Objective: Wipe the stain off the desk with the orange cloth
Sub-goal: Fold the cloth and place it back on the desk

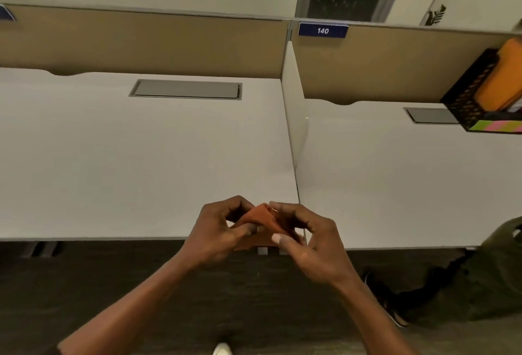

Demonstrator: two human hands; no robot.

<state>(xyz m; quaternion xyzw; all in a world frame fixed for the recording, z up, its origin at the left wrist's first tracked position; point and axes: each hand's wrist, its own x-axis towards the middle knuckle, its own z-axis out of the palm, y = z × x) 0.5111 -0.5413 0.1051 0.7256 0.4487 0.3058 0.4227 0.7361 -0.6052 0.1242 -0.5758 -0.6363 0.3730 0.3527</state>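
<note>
The orange cloth is bunched small between both my hands, at the front edge of the white desk. My left hand pinches its left side with fingers and thumb. My right hand grips its right side. Most of the cloth is hidden by my fingers. I see no stain on the desk surface in this view.
A grey cable hatch sits at the back of the desk. A white divider separates it from the right desk, which holds a black mesh organiser with sticky notes. Another person's leg and shoe are at the lower right.
</note>
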